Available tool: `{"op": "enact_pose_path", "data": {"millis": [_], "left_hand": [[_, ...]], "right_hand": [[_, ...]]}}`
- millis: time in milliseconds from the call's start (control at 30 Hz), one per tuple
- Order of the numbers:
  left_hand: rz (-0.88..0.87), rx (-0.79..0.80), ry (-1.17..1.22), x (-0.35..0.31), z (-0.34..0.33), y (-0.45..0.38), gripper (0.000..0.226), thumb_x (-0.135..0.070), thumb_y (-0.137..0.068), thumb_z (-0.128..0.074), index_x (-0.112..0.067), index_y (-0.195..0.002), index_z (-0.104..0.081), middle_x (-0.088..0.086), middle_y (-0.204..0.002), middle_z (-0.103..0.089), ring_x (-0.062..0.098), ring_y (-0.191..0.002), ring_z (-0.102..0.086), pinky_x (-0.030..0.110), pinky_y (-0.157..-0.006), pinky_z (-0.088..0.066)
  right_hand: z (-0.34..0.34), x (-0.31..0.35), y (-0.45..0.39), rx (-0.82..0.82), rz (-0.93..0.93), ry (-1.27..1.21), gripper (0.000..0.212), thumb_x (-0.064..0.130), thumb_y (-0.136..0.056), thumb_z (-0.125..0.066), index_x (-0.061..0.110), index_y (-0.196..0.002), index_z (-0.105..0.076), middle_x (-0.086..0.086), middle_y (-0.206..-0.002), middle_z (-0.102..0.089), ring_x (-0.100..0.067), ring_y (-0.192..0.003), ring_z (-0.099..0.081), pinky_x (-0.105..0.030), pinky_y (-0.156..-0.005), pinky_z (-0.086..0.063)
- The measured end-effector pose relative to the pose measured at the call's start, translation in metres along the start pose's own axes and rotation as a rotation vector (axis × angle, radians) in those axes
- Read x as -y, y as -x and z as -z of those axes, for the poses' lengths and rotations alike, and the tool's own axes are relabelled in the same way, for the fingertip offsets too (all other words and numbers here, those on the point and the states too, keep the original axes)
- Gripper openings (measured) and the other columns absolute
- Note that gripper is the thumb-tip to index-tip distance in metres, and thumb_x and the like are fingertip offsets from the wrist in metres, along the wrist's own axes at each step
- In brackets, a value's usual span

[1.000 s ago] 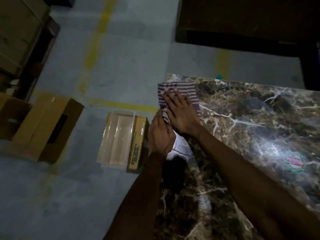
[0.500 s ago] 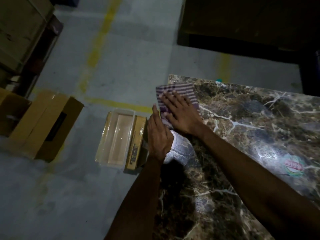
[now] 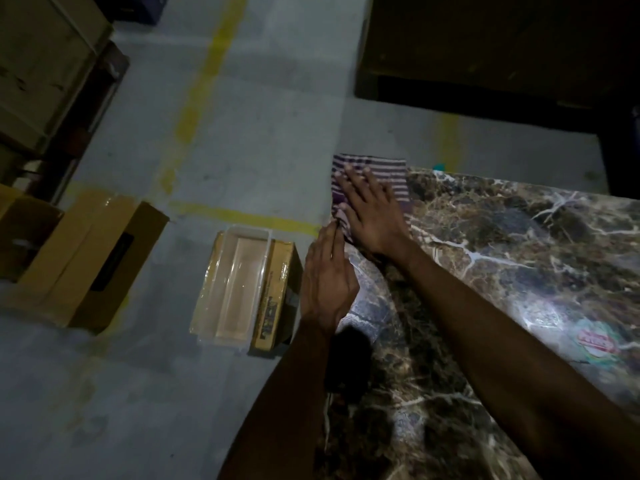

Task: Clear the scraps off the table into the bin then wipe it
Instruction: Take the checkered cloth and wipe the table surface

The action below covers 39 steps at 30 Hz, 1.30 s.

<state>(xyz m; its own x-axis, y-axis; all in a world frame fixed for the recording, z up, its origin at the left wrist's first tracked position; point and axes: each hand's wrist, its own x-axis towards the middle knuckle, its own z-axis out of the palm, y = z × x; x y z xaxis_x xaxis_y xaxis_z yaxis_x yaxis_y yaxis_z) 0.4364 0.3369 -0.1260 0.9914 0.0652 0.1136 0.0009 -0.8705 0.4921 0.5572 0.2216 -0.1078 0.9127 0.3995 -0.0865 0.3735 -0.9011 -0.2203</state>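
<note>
Head view, dim light. Our right hand [image 3: 372,213] lies flat on the striped cloth [image 3: 372,174], fingers [image 3: 349,183] straight and slightly spread, palm down. The cloth sits at the far left corner of the marble table [image 3: 519,258], its far edge overhanging the table edge a little. Our left hand [image 3: 327,278] stands on its side at the table's left edge, fingers straight and pressed together, tips just beside the cloth's near corner, apparently as a guard or catcher.

No scraps visible on the marble; too dark to be sure. We judge the wiping step is in hand.

A clear plastic bin [image 3: 235,285] sits on the floor just left of the table, on a yellow box [image 3: 273,299].

To do it well: keep the palm flat and the pressure even, draw strokes toward the left edge above the bin, overlap passes, and don't let the cloth slip off the corner.
</note>
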Motion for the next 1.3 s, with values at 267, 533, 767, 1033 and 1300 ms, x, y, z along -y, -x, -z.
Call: {"op": "enact_pose_path", "data": {"millis": [267, 533, 767, 1033, 1300], "left_hand": [[-0.015, 0.091, -0.164, -0.004, 0.005, 0.000, 0.063, -0.027, -0.099, -0.025, -0.007, -0.158, -0.035, 0.010, -0.166, -0.034, 0.024, -0.153, -0.032, 0.052, -0.123, -0.027], [-0.094, 0.103, -0.295, -0.007, 0.005, -0.007, 0.061, -0.022, -0.088, -0.036, -0.005, -0.146, -0.049, 0.016, -0.152, -0.049, 0.032, -0.147, -0.039, 0.055, -0.125, -0.021], [-0.154, 0.084, -0.218, -0.002, -0.001, -0.008, 0.063, -0.020, -0.091, -0.037, -0.012, -0.153, -0.045, 0.006, -0.160, -0.043, 0.026, -0.151, -0.035, 0.051, -0.126, -0.021], [-0.171, 0.125, -0.214, -0.002, 0.000, -0.009, 0.049, -0.034, -0.109, -0.034, -0.029, -0.157, -0.040, -0.005, -0.165, -0.036, 0.023, -0.155, -0.028, 0.052, -0.125, -0.020], [-0.224, 0.108, -0.218, -0.003, -0.002, -0.009, 0.049, -0.031, -0.106, -0.044, -0.030, -0.155, -0.043, -0.001, -0.165, -0.036, 0.023, -0.155, -0.027, 0.052, -0.127, -0.016]], "right_hand": [[0.007, -0.045, 0.038, -0.006, -0.004, -0.007, 0.062, 0.054, -0.108, -0.017, 0.035, -0.166, -0.011, 0.009, -0.175, -0.007, -0.019, -0.161, -0.004, -0.048, -0.128, -0.009], [0.003, -0.002, -0.007, 0.012, 0.045, 0.009, 0.063, 0.051, -0.106, -0.013, 0.032, -0.166, -0.021, 0.004, -0.174, -0.014, -0.023, -0.161, -0.009, -0.051, -0.127, -0.013], [0.013, -0.062, 0.005, -0.026, -0.015, -0.022, 0.062, 0.055, -0.107, -0.020, 0.036, -0.165, -0.018, 0.005, -0.174, -0.015, -0.022, -0.160, -0.012, -0.052, -0.126, -0.014], [0.010, -0.037, 0.005, 0.007, -0.003, -0.020, 0.063, 0.054, -0.106, -0.012, 0.034, -0.166, -0.017, 0.005, -0.174, -0.011, -0.025, -0.161, -0.005, -0.049, -0.127, -0.006], [0.022, -0.107, 0.046, -0.052, -0.255, -0.042, 0.064, 0.055, -0.106, -0.010, 0.034, -0.166, -0.012, 0.002, -0.175, -0.010, -0.026, -0.161, -0.005, -0.054, -0.128, -0.008]]}}
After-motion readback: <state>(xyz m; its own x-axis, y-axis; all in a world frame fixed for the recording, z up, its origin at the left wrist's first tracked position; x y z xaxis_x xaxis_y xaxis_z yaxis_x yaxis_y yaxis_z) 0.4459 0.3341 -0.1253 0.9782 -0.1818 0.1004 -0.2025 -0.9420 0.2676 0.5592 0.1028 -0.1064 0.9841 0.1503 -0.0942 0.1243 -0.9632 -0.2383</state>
